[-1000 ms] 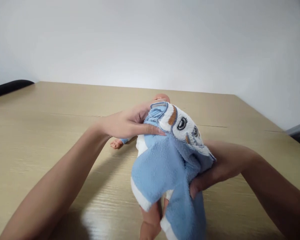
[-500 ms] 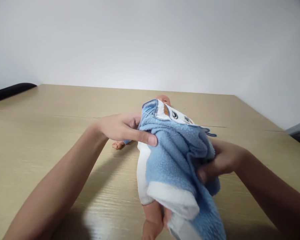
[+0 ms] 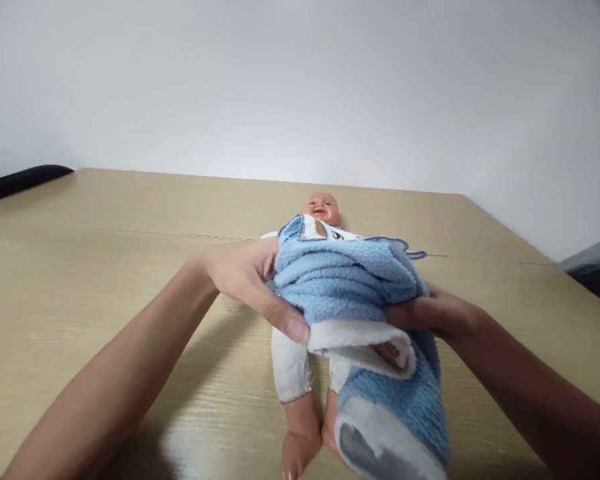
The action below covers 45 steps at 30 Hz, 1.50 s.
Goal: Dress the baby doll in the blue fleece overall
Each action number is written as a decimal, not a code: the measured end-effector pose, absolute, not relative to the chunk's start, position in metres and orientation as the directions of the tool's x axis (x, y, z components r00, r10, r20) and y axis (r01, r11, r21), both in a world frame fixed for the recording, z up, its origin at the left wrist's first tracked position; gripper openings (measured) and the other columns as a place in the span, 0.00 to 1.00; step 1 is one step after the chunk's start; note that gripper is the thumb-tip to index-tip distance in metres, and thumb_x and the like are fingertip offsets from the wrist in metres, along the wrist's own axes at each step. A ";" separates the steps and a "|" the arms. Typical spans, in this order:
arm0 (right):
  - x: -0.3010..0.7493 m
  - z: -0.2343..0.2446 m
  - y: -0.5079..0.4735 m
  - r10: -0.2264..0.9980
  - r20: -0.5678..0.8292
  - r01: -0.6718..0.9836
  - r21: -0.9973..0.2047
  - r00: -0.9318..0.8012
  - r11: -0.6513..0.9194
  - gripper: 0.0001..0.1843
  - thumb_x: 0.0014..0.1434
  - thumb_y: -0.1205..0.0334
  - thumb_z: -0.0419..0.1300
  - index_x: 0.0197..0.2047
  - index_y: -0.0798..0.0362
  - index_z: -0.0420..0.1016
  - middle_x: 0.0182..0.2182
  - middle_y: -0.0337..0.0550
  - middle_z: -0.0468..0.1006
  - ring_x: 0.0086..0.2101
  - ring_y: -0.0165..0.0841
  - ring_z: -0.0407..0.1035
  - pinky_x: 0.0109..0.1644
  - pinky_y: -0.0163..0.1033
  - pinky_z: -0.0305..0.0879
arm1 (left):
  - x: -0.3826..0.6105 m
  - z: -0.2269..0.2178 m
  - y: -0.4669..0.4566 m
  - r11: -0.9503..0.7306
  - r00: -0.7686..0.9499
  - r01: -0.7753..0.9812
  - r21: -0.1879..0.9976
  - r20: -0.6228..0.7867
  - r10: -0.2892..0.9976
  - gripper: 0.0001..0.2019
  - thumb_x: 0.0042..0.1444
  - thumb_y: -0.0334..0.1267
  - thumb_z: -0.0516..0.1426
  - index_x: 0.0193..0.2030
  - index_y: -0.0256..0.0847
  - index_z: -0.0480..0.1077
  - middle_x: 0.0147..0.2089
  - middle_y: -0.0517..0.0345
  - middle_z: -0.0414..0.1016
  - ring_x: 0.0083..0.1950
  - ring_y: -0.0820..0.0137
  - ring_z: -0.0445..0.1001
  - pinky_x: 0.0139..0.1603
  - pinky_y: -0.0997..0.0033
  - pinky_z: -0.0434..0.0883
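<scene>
A baby doll [image 3: 321, 210] lies on its back on the table, head away from me, with a white cloth body and bare pinkish feet. Above its torso and legs I hold a blue terry doll garment [image 3: 345, 273], with white cuffs on two tube-like ends and a stitched animal face at the far edge. My left hand [image 3: 255, 277] grips the garment's left side, its thumb lying on top by the near white cuff. On the right side, my right hand [image 3: 430, 313] pinches the bunched cloth; most of its fingers are hidden behind the fabric.
The pale wooden table [image 3: 105, 300] has a seam running across it and meets a white wall [image 3: 300, 87] at the back. A black chair edge [image 3: 25, 180] shows at the far left, and a dark object [image 3: 597, 270] beyond the right edge.
The near cuff has been lifted and gathered toward my hands, so its opening now faces me. The garment's far edge has dropped, showing more of the doll's head and legs.
</scene>
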State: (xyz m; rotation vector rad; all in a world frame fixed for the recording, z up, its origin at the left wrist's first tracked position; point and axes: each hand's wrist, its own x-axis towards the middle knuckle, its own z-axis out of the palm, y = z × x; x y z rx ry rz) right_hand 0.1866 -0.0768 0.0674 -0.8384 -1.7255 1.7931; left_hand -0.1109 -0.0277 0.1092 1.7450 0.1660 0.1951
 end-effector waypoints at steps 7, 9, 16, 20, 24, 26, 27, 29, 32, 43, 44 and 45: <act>0.173 0.079 -0.125 0.750 -0.018 0.009 -1.000 -0.661 -0.016 0.36 0.56 0.55 0.81 0.66 0.49 0.81 0.55 0.46 0.87 0.59 0.50 0.79 0.61 0.45 0.79 | -0.115 0.083 -0.092 0.051 0.739 -0.019 0.999 -0.020 0.673 0.19 0.60 0.52 0.72 0.49 0.40 0.83 0.47 0.53 0.86 0.52 0.57 0.85 0.53 0.66 0.82; 0.170 0.077 -0.139 0.855 -0.025 0.113 -0.993 -0.518 0.040 0.24 0.63 0.57 0.75 0.61 0.49 0.83 0.53 0.44 0.87 0.55 0.46 0.81 0.58 0.42 0.79 | -0.111 0.075 -0.119 0.100 0.684 -0.025 0.995 -0.056 0.727 0.19 0.62 0.50 0.71 0.54 0.40 0.82 0.51 0.53 0.86 0.55 0.59 0.84 0.57 0.66 0.80; 0.148 0.072 -0.166 0.915 -0.007 0.293 -0.948 -0.404 0.122 0.11 0.62 0.66 0.64 0.47 0.49 0.83 0.41 0.39 0.86 0.43 0.38 0.80 0.47 0.39 0.78 | -0.085 0.048 -0.185 0.102 0.349 0.114 0.988 -0.136 0.927 0.14 0.62 0.46 0.67 0.47 0.38 0.79 0.44 0.55 0.85 0.44 0.63 0.82 0.47 0.70 0.77; 0.141 0.057 -0.169 0.921 0.029 0.409 -0.890 -0.389 0.200 0.07 0.59 0.69 0.62 0.40 0.49 0.79 0.38 0.37 0.85 0.42 0.39 0.79 0.48 0.41 0.75 | -0.079 0.027 -0.199 0.124 0.135 0.323 0.938 -0.175 0.975 0.21 0.64 0.58 0.59 0.41 0.39 0.75 0.39 0.50 0.82 0.42 0.57 0.80 0.42 0.63 0.77; 0.139 0.037 -0.165 0.936 0.003 0.518 -0.832 -0.353 0.198 0.07 0.58 0.68 0.62 0.39 0.50 0.79 0.36 0.38 0.86 0.39 0.40 0.80 0.44 0.42 0.73 | -0.079 0.004 -0.197 0.128 0.062 0.484 0.866 -0.180 0.982 0.25 0.68 0.62 0.54 0.45 0.39 0.75 0.43 0.46 0.81 0.47 0.52 0.79 0.50 0.55 0.75; 0.138 0.028 -0.160 0.933 0.019 0.536 -0.814 -0.360 0.224 0.07 0.57 0.68 0.62 0.39 0.50 0.80 0.36 0.38 0.86 0.36 0.39 0.78 0.42 0.42 0.72 | -0.079 -0.003 -0.191 0.099 0.073 0.523 0.847 -0.159 0.985 0.25 0.70 0.61 0.53 0.44 0.39 0.75 0.43 0.46 0.81 0.47 0.52 0.79 0.49 0.55 0.73; 0.138 0.025 -0.157 0.931 0.030 0.542 -0.806 -0.363 0.237 0.07 0.57 0.68 0.62 0.38 0.50 0.80 0.35 0.38 0.86 0.35 0.38 0.77 0.42 0.42 0.71 | -0.080 -0.004 -0.186 0.075 0.091 0.533 0.843 -0.145 0.985 0.23 0.71 0.59 0.52 0.43 0.39 0.74 0.43 0.47 0.81 0.46 0.54 0.79 0.48 0.57 0.73; 0.137 0.018 -0.151 0.935 0.044 0.558 -0.792 -0.351 0.246 0.06 0.56 0.68 0.62 0.37 0.51 0.80 0.35 0.39 0.86 0.34 0.38 0.77 0.40 0.42 0.70 | -0.081 -0.005 -0.175 0.004 0.153 0.537 0.843 -0.102 0.983 0.21 0.73 0.54 0.52 0.39 0.40 0.74 0.39 0.50 0.82 0.42 0.57 0.78 0.44 0.61 0.70; 0.137 0.009 -0.139 0.949 0.065 0.568 -0.788 -0.309 0.239 0.06 0.57 0.66 0.63 0.39 0.51 0.79 0.36 0.42 0.86 0.36 0.40 0.77 0.41 0.44 0.70 | -0.083 -0.001 -0.156 -0.116 0.251 0.547 0.829 -0.030 0.967 0.18 0.74 0.47 0.52 0.35 0.41 0.73 0.37 0.54 0.82 0.39 0.61 0.78 0.41 0.64 0.67; 0.136 0.050 -0.128 0.916 0.181 0.595 -0.712 -0.358 0.373 0.10 0.58 0.65 0.63 0.28 0.48 0.66 0.27 0.34 0.78 0.30 0.34 0.69 0.38 0.42 0.63 | -0.094 0.031 -0.162 -0.067 0.144 0.618 0.783 -0.030 0.989 0.10 0.64 0.45 0.60 0.36 0.42 0.72 0.34 0.57 0.81 0.36 0.61 0.76 0.37 0.66 0.65; 0.134 0.061 -0.134 0.894 0.185 0.577 -0.707 -0.408 0.409 0.12 0.57 0.67 0.63 0.27 0.48 0.64 0.27 0.33 0.77 0.29 0.33 0.68 0.38 0.41 0.62 | -0.096 0.032 -0.171 -0.035 0.123 0.598 0.801 -0.048 0.991 0.11 0.64 0.47 0.60 0.36 0.42 0.73 0.35 0.56 0.82 0.37 0.59 0.77 0.38 0.65 0.67; 0.131 0.069 -0.141 0.878 0.172 0.560 -0.711 -0.447 0.424 0.11 0.57 0.68 0.62 0.28 0.48 0.64 0.28 0.33 0.77 0.29 0.32 0.67 0.38 0.41 0.61 | -0.099 0.032 -0.180 -0.007 0.102 0.579 0.815 -0.064 0.993 0.13 0.65 0.49 0.60 0.38 0.42 0.75 0.37 0.54 0.83 0.38 0.57 0.78 0.39 0.64 0.69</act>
